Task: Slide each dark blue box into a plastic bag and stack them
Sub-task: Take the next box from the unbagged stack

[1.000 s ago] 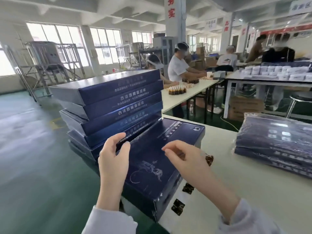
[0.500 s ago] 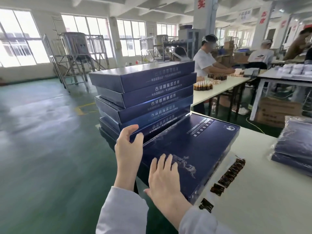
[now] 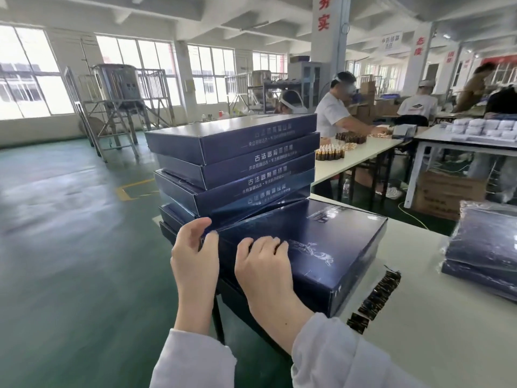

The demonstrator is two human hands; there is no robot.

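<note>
On my remote feed, a person's left hand (image 3: 194, 256) curls its thumb and fingers round the near left corner of a dark blue rectangular cardboard box (image 3: 313, 247), gripping it there. The right hand (image 3: 263, 266) sits on the lid just beside it, fingers bent with their tips on the printed surface; I cannot tell whether they hold anything. A glossy sheen runs along the box's left edge by the left fingers, and I cannot say whether that is clear film.

The box lies flat at the near left corner of a white worktable (image 3: 419, 317), its near end jutting over the table edge and its left edge against the foot of a tall stack of matching dark blue boxes (image 3: 232, 163), which is piled unevenly.

On the right of the table, well apart from the hands, rests a low pile of dark boxes wrapped in clear plastic bags (image 3: 486, 247). A strip of dark brown foil sachets (image 3: 377, 292) lies on the table near the box's right side.

Farther off, workers in white shirts (image 3: 333, 113) stand at a long white bench (image 3: 361, 155) set with small amber bottles (image 3: 330, 152). A steel tank on a metal frame (image 3: 117, 88) stands on the green floor (image 3: 70, 247) at far left.
</note>
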